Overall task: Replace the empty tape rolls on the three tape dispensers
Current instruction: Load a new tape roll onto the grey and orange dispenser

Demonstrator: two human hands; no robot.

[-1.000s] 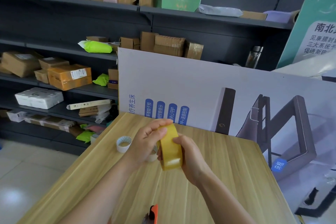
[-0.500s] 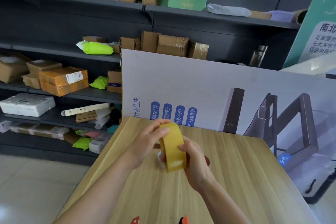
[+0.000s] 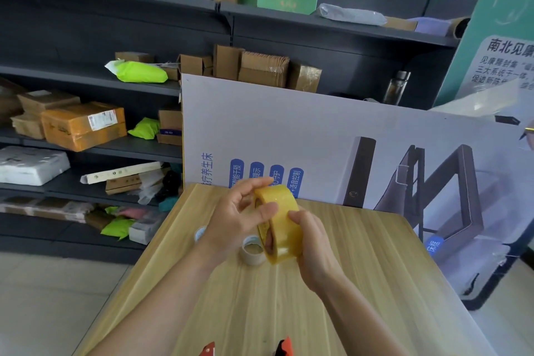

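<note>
**Desk:** Far left first?

**Me:** Dark shelving (image 3: 43,70), loaded with cartons. Then the wooden table (image 3: 361,269). I see a half-hidden empty core (image 3: 200,233) behind the wrist, and a second empty core (image 3: 252,253) standing on the tabletop below the hands.

**Desk:** Hands?

**Me:** The left hand (image 3: 237,220) pinches the yellow tape roll (image 3: 281,220), index finger on top and thumb on the outer band. The roll is held on edge above the table. The right hand (image 3: 313,248) grips it from the right, fingers through the core hole and thumb on the band.

**Desk:** Anything else?

**Me:** A left orange tip (image 3: 208,350) and a right orange tip (image 3: 285,346) at the bottom edge, too cropped to name. A printed poster board (image 3: 318,130) stands behind the table.
</note>
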